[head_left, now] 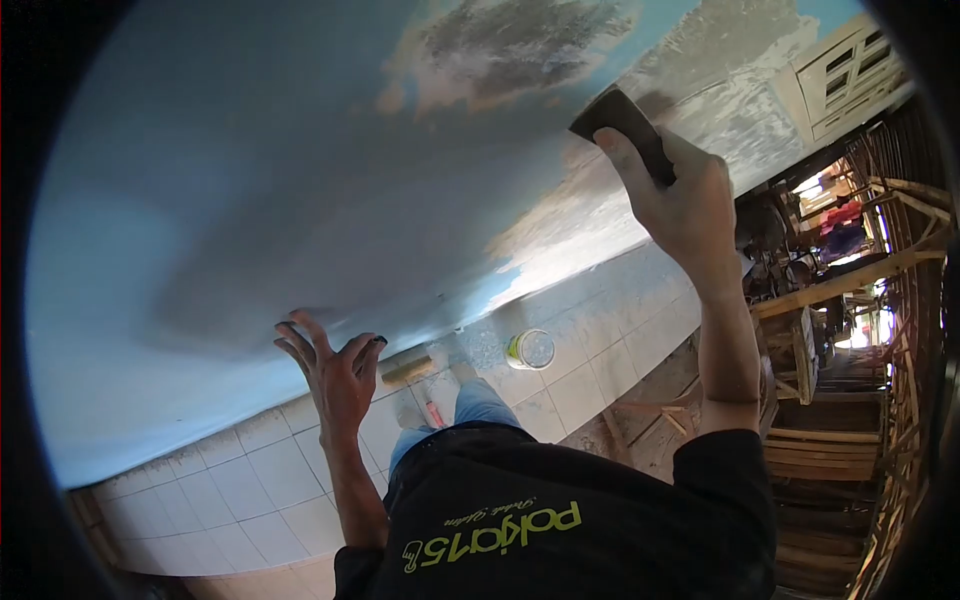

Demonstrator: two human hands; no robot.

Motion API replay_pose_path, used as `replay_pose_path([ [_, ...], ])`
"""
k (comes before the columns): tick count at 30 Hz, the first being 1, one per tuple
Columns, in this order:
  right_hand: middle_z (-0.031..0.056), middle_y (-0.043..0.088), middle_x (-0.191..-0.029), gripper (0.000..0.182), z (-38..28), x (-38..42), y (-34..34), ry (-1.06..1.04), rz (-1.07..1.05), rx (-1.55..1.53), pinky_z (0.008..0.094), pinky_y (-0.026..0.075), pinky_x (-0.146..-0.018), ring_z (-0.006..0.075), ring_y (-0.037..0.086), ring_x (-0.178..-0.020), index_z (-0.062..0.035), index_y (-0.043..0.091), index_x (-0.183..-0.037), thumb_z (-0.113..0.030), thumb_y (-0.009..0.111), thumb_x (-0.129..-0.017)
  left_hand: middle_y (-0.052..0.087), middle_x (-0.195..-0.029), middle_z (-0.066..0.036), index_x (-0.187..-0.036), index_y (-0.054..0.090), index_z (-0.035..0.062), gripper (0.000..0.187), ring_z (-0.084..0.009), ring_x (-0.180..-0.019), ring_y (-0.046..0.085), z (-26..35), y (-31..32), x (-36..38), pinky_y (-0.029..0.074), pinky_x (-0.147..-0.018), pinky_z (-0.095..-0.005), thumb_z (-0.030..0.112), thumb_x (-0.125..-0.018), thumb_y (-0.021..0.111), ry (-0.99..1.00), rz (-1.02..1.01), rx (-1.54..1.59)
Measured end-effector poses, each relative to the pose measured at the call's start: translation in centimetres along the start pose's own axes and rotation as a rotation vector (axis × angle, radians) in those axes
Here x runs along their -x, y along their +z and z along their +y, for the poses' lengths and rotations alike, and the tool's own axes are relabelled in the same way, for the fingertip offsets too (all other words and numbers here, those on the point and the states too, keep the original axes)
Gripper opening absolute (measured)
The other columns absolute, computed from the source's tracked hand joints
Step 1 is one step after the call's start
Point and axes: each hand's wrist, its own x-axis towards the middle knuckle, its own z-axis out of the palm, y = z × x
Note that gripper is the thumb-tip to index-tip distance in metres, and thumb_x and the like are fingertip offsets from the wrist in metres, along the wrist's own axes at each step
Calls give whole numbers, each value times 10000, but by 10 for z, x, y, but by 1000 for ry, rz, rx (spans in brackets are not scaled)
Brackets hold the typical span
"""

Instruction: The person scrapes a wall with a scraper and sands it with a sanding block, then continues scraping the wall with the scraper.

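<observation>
My right hand [690, 205] is closed around a dark, flat rectangular pad [628, 128], thumb along its face. The pad lies at the blue wall [330, 190], beside patches of rough grey and white plaster [700, 60] where the paint is gone. Lower on the left, my left hand [340, 375] has its fingers bent and spread, fingertips right at the painted wall. A small dark spot shows at the tip of its thumb.
On the tiled floor [280, 475] stands a tub with a pale lid [533, 349]. A tan, flat piece [407, 367] lies near my feet, by the wall's foot. White vent blocks [850, 80] sit at upper right, and wooden beams and benches [825, 450] fill the right side.
</observation>
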Motion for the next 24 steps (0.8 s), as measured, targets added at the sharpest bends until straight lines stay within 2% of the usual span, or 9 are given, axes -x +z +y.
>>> replay_pose_path([
  [3,94,583,-506,468,11,2,2,9,12,-76,385,474,-461,284,624,-453,-41,667,-712,-480,698,-869,7,-1598,-235,-907,767,183,189,-574,-1412,-78,-3,0,1,71,-1110,-734,356,-832,747,11,-7,-7],
  [5,93,586,-508,470,11,-2,-6,87,-94,-2,381,467,-452,282,623,-451,-42,662,-706,-482,702,-866,9,-1599,-234,-907,767,182,187,-575,-1412,-77,-1,-1,0,71,-1110,-734,353,-834,746,-2,3,-9],
  [8,93,589,-510,460,-3,-1,-4,10,-5,3,374,455,-435,267,620,-438,-42,671,-716,-475,702,-870,15,-1602,-227,-909,765,183,181,-574,-1412,-79,0,-1,1,69,-1110,-733,348,-838,743,7,9,0],
  [11,94,589,-507,454,14,2,3,-33,49,-53,376,444,-424,266,613,-429,-43,673,-714,-468,700,-874,16,-1606,-218,-907,765,184,177,-565,-1416,-85,0,1,1,65,-1111,-732,346,-838,742,14,15,9],
  [14,95,591,-509,461,11,-3,-6,20,-32,-38,383,455,-432,276,616,-433,-46,658,-697,-470,700,-873,17,-1608,-215,-900,765,180,177,-554,-1422,-88,-1,1,0,62,-1110,-733,344,-835,745,6,29,12],
  [15,93,585,-502,465,7,-3,2,-54,56,-124,384,458,-436,287,614,-434,-41,659,-697,-469,699,-874,19,-1608,-215,-898,764,177,179,-549,-1425,-88,0,1,1,63,-1109,-734,344,-834,746,18,34,12],
  [16,93,585,-502,465,4,-2,2,-50,57,-122,384,458,-436,287,614,-434,-41,659,-697,-469,699,-874,19,-1608,-215,-898,764,177,179,-549,-1425,-88,0,2,2,63,-1109,-734,344,-834,746,22,33,14],
  [24,100,559,-478,480,4,-6,-4,21,-25,-76,368,431,-427,279,572,-404,-26,633,-675,-456,702,-876,13,-1611,-202,-880,766,183,172,-537,-1432,-80,-1,3,1,75,-1110,-739,344,-819,757,7,27,-5],
])
